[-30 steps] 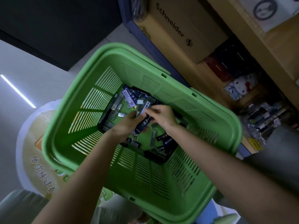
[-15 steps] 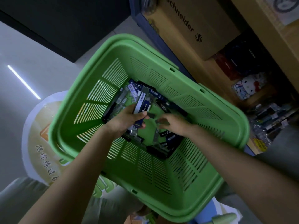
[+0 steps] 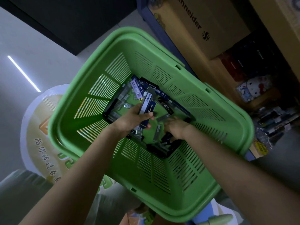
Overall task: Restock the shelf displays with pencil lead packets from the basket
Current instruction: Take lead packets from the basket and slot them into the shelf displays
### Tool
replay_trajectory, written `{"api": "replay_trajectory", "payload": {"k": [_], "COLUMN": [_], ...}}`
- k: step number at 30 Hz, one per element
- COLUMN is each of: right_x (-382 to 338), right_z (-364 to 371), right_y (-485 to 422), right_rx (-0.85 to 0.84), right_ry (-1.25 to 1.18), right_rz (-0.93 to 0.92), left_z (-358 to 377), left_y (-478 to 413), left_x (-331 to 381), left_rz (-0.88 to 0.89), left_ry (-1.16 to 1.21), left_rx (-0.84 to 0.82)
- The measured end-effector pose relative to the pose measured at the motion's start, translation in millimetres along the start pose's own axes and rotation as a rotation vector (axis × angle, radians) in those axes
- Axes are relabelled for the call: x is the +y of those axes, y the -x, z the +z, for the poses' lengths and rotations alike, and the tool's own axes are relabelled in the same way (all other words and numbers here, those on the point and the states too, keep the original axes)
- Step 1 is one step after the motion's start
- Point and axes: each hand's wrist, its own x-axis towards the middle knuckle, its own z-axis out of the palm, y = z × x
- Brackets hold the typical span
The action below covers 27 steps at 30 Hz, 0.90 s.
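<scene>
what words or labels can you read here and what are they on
"chneider": on the box, first letter cut off by the frame edge
"陪你练过春": on the floor sticker, the rest unclear
packets in the left hand: barcodes and print, too blurred to read
yellow tag: too blurred to read

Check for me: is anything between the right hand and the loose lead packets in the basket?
Nothing visible. The right hand is down among the loose packets on the basket floor; the left hand, gripping a bunch of packets, sits beside it, not across its path.
</scene>
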Motion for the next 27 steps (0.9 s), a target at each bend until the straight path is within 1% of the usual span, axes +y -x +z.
{"api": "replay_trajectory", "payload": {"k": [4,8,10,13,15,17,20,23,25,27], "right_x": [-1.8,0.6,-0.3,-8.1,-16.8,-26.6,-43.8,-59.7,-67.2,-73.7], "right_z": [0.2,-1.2,-4.8,-14.9,-24.9,-37.6,-55.7,-69.7,-76.9,-82.7], "right_y": [3.8,9.4,12.5,18.8,26.2,38.1,55.9,76.9,93.6,111.2], "right_rx": [0.061,0.199,0.283,0.451,0.524,0.573,0.632,0.636,0.637,0.651], "right_ry": [-0.168,-0.391,-0.577,-0.856,-1.071,-1.251,-1.44,-1.612,-1.744,-1.828], "right_rz": [0.066,0.163,0.212,0.238,0.216,0.178,0.151,0.125,0.064,0.025], "left_z": [0.2,2.2,4.6,8.8,11.9,15.0,22.2,32.0,38.6,43.8], "left_y": [-0.7,4.5,8.4,14.7,19.5,25.3,39.0,58.7,72.6,85.0], "left_x": [-0.5,-1.5,-4.0,-8.4,-11.0,-13.1,-13.1,-6.8,-1.2,4.0], "left_rz": [0.006,0.016,0.014,-0.012,0.0,0.017,0.04,0.061,0.073,0.101], "left_ry": [0.039,0.099,0.085,0.058,0.087,0.115,0.093,0.088,0.154,0.236], "left_rx": [0.028,0.076,0.151,0.312,0.389,0.425,0.411,0.365,0.313,0.249]}}
